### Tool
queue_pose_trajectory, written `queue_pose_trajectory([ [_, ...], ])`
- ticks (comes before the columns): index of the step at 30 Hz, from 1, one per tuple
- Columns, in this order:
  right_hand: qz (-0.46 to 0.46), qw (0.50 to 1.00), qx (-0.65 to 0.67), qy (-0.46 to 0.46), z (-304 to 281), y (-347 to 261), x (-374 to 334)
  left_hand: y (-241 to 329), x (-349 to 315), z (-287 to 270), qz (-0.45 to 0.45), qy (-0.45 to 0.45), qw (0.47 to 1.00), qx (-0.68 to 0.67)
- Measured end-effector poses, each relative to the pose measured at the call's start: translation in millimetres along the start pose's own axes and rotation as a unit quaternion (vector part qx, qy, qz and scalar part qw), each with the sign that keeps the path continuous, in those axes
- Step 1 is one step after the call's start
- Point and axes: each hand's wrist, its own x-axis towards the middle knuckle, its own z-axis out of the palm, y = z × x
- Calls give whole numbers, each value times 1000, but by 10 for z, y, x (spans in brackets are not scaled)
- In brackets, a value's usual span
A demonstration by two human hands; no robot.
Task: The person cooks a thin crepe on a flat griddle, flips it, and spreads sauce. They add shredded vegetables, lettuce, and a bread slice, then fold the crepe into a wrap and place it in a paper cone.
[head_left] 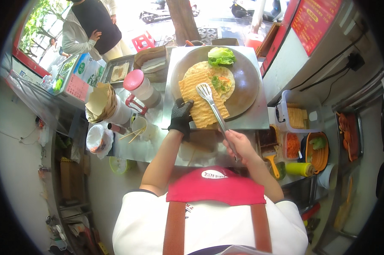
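Observation:
My left hand [181,114], in a black glove, grips the left edge of a large golden crispy cracker sheet [202,113]. Metal tongs [217,114] are held in my bare right hand [239,145]; their slotted head lies over the sheet. Beneath the sheet, a round pancake [196,69] rests on the round griddle [248,87], partly covered. Shredded filling with green and orange bits [221,84] sits on the pancake's right side. A green lettuce leaf [221,55] lies at the pancake's far edge.
Left of the griddle stand a red-lidded container [136,83], paper bags [100,102] and a cup with sticks [142,127]. To the right are a clear bin of crackers [297,117], shredded carrot [292,145] and an orange basket [317,152]. A person [92,29] stands beyond the counter.

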Motion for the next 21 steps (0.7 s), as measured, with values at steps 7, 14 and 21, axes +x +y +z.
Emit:
queue_pose_trajectory([
  [7,-16,1000,-4,17,194,46,21,66,75,-73,-41,16,998,-49],
  [14,-42,998,-12,46,275,64,-5,54,266,-107,-59,15,998,-17],
  [21,-119,985,-97,84,298,127,56,-74,420,65,75,15,996,51],
])
